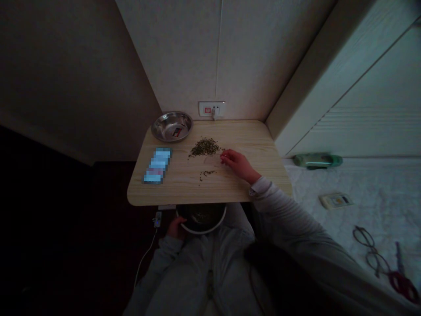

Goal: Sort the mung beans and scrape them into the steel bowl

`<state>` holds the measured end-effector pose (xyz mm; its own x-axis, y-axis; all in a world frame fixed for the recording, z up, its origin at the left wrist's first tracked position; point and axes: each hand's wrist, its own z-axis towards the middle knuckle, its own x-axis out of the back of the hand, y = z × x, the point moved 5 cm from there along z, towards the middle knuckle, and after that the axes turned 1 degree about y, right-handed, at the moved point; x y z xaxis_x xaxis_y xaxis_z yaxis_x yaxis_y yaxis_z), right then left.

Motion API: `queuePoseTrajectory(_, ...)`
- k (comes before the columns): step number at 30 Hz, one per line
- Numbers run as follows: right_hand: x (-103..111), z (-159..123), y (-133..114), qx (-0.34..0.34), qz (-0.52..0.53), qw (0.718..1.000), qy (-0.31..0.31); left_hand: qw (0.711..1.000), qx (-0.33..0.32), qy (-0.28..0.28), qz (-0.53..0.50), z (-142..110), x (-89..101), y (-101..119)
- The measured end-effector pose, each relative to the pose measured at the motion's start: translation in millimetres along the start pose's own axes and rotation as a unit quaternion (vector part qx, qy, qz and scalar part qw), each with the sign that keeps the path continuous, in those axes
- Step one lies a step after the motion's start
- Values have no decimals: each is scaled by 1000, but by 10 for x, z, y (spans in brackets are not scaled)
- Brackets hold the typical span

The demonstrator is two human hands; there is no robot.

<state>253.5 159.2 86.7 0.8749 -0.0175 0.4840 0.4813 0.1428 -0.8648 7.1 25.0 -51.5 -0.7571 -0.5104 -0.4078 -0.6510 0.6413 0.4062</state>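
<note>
A pile of small dark green grains (pixel 205 147) lies on the small wooden table (pixel 243 131), and a thinner scatter of grains (pixel 208 173) lies nearer the front edge. Just right of the pile is my right hand (pixel 239 165), its fingers curled together at the tips. A faint, clear-looking outline shows on the tabletop beside those fingertips; what they hold, if anything, I cannot make out. Below the table's front edge, my left hand (pixel 176 228) grips the left rim of a bowl (pixel 210 229) on my lap. The bowl's inside is dark, and the tabletop hides its far side.
A steel basin (pixel 173 127) stands at the table's back left, with a lit phone (pixel 158 166) in front of it. A wall socket (pixel 212 109) holds a plug. On the white bedding at right lie a green bottle (pixel 317 160), a small box (pixel 336 201), glasses (pixel 371 250) and scissors (pixel 403 281).
</note>
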Motion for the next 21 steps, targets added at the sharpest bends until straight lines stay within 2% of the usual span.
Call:
queuePoseTrajectory(3,88,-103,54,-14,6,1000,21,1000,19,12,-2,-50,-70,4)
queuePoseTrajectory(6,82,-210,54,-21,-5,1000,19,999,23,34,13,-119,-120,30)
queuePoseTrajectory(11,-87,-303,-17,-13,-21,1000,0,999,25,20,27,-148,-158,41)
queuePoseTrajectory(16,-301,-287,-62,9,-64,997,-31,999,9,15,33,-104,-88,43)
queuePoseTrajectory(21,-393,-305,-113,14,-107,993,-51,1000,1,4,30,-92,-43,51)
